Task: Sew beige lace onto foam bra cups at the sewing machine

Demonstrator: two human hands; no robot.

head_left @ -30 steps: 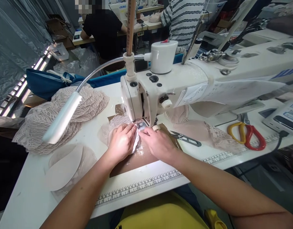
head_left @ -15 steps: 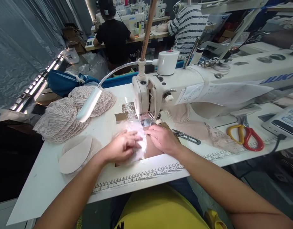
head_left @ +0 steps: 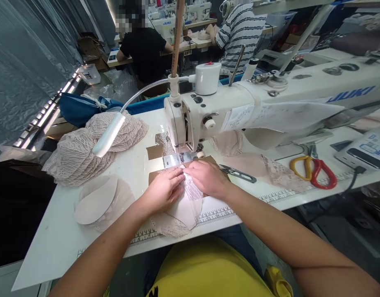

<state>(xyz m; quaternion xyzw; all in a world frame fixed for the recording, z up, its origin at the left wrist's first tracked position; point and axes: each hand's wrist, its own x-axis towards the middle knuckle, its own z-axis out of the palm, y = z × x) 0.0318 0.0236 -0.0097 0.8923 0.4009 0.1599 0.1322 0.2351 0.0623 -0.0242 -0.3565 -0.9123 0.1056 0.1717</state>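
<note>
A pale pink lace piece (head_left: 190,204) with a smooth fabric panel lies on the table just in front of the sewing machine's (head_left: 180,119) needle area. My left hand (head_left: 165,187) is closed on its upper edge, fingers together. Right beside it, my right hand (head_left: 208,177) pinches the same edge, so the fingertips of both hands nearly meet. The edge between the fingers is partly hidden. The lower part of the piece spreads over the printed ruler strip (head_left: 214,218). Thread snips (head_left: 239,173) lie to the right of my right hand.
Stacked lace pieces (head_left: 75,152) and smooth oval pieces (head_left: 97,202) lie on the left. A lamp (head_left: 109,136) hangs over the stack. Scissors with yellow and red handles (head_left: 322,174) and more lace fabric (head_left: 270,169) lie right. Two people sit at machines beyond.
The lace piece has come toward me from beside the needle and now hangs below my fingers. My left hand, blurred and spread over it before, has closed on its edge beside my right hand.
</note>
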